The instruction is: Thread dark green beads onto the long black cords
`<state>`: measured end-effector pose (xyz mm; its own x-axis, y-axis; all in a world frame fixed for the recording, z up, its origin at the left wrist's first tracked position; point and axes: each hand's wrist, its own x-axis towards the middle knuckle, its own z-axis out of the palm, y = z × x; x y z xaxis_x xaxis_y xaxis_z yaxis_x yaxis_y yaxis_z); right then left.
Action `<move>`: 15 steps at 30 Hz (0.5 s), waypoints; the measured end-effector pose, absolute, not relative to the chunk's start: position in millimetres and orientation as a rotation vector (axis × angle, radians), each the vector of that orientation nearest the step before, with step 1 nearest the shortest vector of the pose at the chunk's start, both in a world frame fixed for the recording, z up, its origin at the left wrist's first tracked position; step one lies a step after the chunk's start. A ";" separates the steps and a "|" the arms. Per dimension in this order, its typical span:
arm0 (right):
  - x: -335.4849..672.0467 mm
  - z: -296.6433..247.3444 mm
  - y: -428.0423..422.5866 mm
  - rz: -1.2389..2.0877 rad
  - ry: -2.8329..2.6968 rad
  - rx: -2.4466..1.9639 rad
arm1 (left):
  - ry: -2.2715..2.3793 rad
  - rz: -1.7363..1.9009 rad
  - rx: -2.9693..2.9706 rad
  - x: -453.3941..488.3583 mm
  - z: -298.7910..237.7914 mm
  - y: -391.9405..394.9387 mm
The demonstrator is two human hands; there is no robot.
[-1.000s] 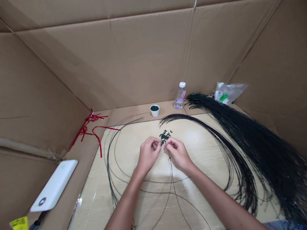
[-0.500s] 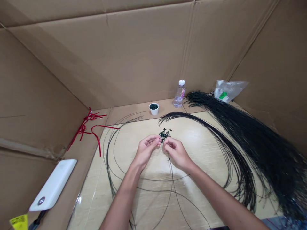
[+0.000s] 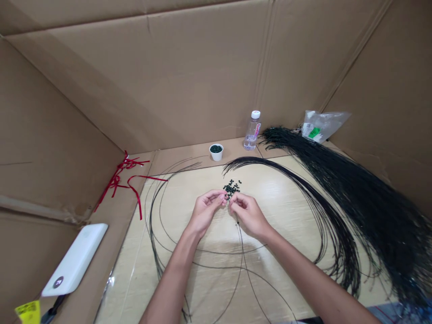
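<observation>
My left hand (image 3: 204, 212) and my right hand (image 3: 246, 213) meet fingertip to fingertip above a pale tabletop (image 3: 286, 198), both pinched. A thin black cord (image 3: 242, 252) runs down from my right hand's pinch toward me. What the left fingertips pinch is too small to make out. Just beyond the fingertips lies a small heap of dark beads (image 3: 232, 187). Several loose black cords (image 3: 158, 225) loop over the table around my arms.
A white cup of dark beads (image 3: 216, 151) and a water bottle (image 3: 253, 130) stand at the back. A thick bundle of black cords (image 3: 364, 198) spreads on the right, with a plastic bag (image 3: 320, 125) behind. Red ribbons (image 3: 130, 177) and a white power bank (image 3: 77, 259) lie left. Cardboard walls enclose everything.
My hands have lifted slightly and the left fingers have stretched toward the right fingertips; the view has tilted a little downward.
</observation>
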<state>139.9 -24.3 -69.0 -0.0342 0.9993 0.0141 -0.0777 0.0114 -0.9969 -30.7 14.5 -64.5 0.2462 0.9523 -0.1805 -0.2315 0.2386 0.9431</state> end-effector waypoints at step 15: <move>140.4 -72.2 -24.2 1.248 -1.198 -1.153 | 0.958 1.009 0.985 -30.0 -63.4 13.6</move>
